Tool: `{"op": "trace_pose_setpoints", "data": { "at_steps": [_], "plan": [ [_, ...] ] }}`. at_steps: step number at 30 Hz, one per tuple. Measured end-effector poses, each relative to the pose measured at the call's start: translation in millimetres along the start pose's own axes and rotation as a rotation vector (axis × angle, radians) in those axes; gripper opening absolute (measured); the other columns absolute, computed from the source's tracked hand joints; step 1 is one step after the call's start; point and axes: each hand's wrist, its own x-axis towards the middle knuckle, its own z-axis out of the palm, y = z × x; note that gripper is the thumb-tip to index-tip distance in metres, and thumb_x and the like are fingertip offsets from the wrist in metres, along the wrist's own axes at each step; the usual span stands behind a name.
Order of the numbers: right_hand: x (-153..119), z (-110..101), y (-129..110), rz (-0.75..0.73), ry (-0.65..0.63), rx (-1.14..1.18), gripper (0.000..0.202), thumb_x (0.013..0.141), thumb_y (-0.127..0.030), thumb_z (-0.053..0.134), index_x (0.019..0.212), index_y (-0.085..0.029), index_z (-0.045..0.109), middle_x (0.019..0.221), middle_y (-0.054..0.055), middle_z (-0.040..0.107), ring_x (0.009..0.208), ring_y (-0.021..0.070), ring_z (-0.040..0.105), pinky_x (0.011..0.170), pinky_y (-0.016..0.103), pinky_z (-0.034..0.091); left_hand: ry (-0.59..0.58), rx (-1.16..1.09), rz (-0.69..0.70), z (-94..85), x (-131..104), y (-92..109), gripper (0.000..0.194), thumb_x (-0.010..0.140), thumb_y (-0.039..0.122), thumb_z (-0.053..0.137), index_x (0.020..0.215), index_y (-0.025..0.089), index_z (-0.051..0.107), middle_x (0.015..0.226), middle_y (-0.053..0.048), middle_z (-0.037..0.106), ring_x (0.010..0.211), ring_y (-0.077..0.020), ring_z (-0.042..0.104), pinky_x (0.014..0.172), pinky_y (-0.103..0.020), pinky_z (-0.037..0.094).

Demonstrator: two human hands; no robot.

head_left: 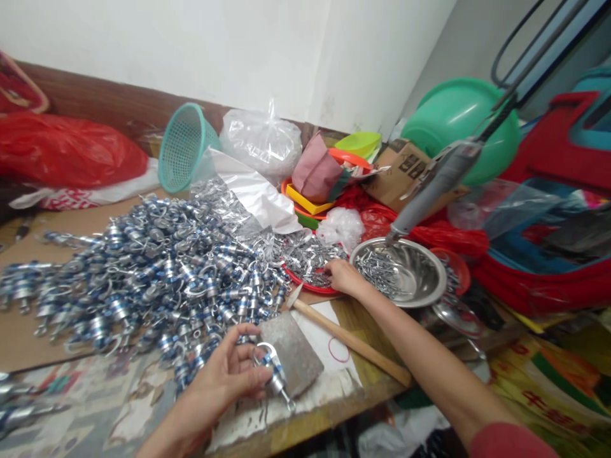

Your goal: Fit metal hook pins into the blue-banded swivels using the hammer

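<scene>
My left hand (238, 369) holds a blue and silver metal fitting (275, 375) with a curved hook, over the near edge of a flat metal block (292, 353). Out to the right, my right hand (341, 277) reaches into a red tray (305, 284) of small silver parts, its fingertips pressed together among them; whether they grip a part is too small to tell. A large heap of similar blue and silver fittings (181, 273) spreads to the left. Between my hands lies a hammer (351, 340) with a wooden handle, its head by the block's far corner.
Beside the tray stands a steel bowl (420, 299) with metal pins. A grey tool (434, 184) hangs above it. Behind are a turquoise basket (184, 149), plastic bags, a cardboard box (398, 168) and a green basin (468, 121). The table's front edge (305, 426) runs close below my left hand.
</scene>
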Motion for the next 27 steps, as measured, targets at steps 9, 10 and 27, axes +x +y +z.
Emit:
{"op": "trace_pose_setpoints", "data": {
  "at_steps": [9,10,27],
  "plan": [
    [2.2,-2.7,0.8,-0.031,-0.028,0.062,0.024,0.085,-0.029,0.05,0.104,-0.015,0.054,0.106,0.006,0.055,0.093,0.0178,0.055,0.079,0.038,0.046,0.017,0.009,-0.012,0.8,0.1,0.3,0.054,0.058,0.025,0.073,0.099,0.027,0.039,0.078,0.004,0.055,0.062,-0.012,0.057,0.055,-0.026,0.046],
    [2.0,-2.2,1.1,-0.024,-0.012,0.08,0.024,0.085,-0.029,0.05,0.103,-0.015,0.054,0.106,0.006,0.056,0.093,0.0176,0.055,0.079,0.038,0.046,0.016,0.01,-0.012,0.6,0.3,0.1,0.054,0.058,0.024,0.073,0.099,0.027,0.039,0.078,0.004,0.055,0.062,-0.0122,0.057,0.055,-0.026,0.046],
    [-103.9,-11.2,-116.1,-0.21,0.187,0.891,0.008,0.068,-0.013,0.064,0.071,-0.018,0.07,0.066,-0.001,0.068,0.059,0.0102,0.06,0.055,0.018,0.044,-0.026,0.023,0.0,-2.7,2.1,-1.7,0.052,0.061,0.021,0.072,0.099,0.026,0.037,0.076,0.004,0.056,0.06,-0.01,0.055,0.05,-0.022,0.044]
  ]
}}
